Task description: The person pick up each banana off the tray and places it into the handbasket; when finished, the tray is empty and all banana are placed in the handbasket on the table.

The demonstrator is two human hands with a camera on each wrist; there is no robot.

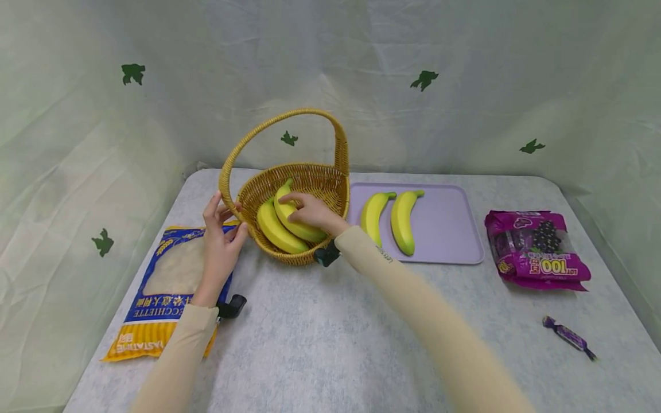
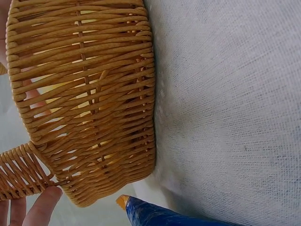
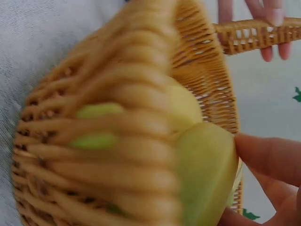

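Note:
A woven wicker basket [image 1: 322,182] with a tall arched handle [image 1: 304,111] stands on the table, two yellow bananas inside. My right hand [image 1: 314,212] reaches over the rim and pinches the right-hand banana [image 1: 308,232] between thumb and fingers; the other banana [image 1: 277,230] lies alongside it. In the right wrist view the basket's blurred rim partly hides the held banana [image 3: 209,169]. With fingers and thumb on either side, my left hand [image 1: 222,244] holds the handle's lower left end. The left wrist view shows fingertips at the handle's base [image 2: 21,172].
Two more bananas [image 1: 401,223] lie on a lilac tray [image 1: 446,229] right of the basket. A blue and yellow pasta bag [image 1: 170,269] lies under the left forearm. On the right are a purple snack bag [image 1: 537,249] and a small wrapped candy [image 1: 570,337].

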